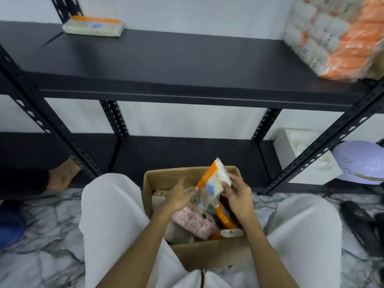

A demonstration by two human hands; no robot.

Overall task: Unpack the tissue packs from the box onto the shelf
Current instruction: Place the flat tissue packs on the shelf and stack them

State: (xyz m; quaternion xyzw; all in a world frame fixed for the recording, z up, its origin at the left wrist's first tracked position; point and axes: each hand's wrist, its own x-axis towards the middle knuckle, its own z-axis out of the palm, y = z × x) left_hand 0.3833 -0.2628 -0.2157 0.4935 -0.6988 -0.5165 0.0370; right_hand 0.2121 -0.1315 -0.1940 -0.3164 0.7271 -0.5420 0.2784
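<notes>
Progress looks early: one tissue pack [93, 27] lies on the shelf [166, 59] at far left, a wrapped bundle [336, 36] stands at far right, most of the board between bare. Box [209, 254] on the floor between the knees holds several more packs [194, 222]. Right hand [239, 196] grips an orange-edged pack [214, 179] raised above the box. Left hand [178, 196] is relaxed, fingers straight, fingertips at the pack's orange edge. Pack's long axis runs tilted, upper end toward the shelf, lower end toward the box.
</notes>
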